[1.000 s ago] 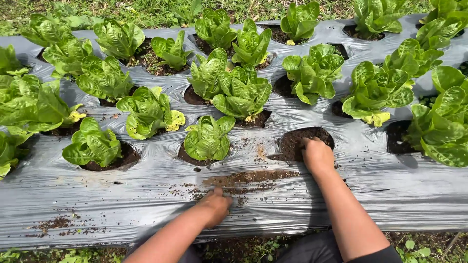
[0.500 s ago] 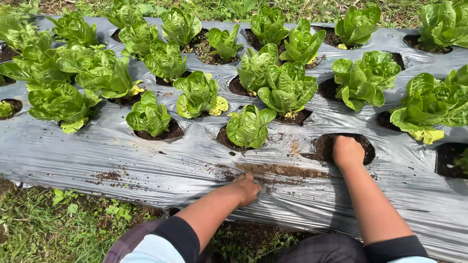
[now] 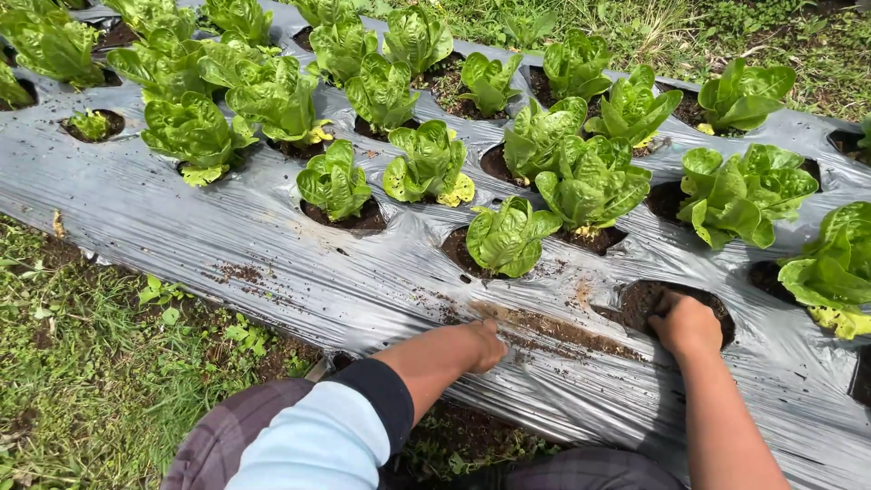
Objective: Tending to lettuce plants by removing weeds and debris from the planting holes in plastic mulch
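A raised garden bed runs diagonally from the upper left of the frame to the lower right, wrapped in grey plastic mulch sheeting (image 3: 227, 227) that is creased and shiny. Round holes are cut in the sheeting, and most of them hold a green lettuce plant; the nearest one (image 3: 508, 238) stands just above the middle of the frame. Grass and small weeds (image 3: 100, 363) fill the lower left, and more grass lies along the upper right beyond the bed. It is outdoors in daylight.

The right hand (image 3: 685, 322) sits at the right of centre, pressed into an open planting hole (image 3: 653, 299) filled with dark soil and with no plant in it. Its grip is curled loosely downward with the fingers in the soil; whether they enclose anything cannot be told.

The left hand (image 3: 485, 345) rests lower centre on the sheeting, fingers bent and bearing on the plastic, beside a streak of spilled brown soil (image 3: 562, 331) that runs between the two hands. Its grip holds nothing visible. The left forearm comes out of a dark cuff on a light blue sleeve (image 3: 336, 436) at the bottom of the frame.

Crumbs of soil (image 3: 240, 272) dot the sheeting left of centre.
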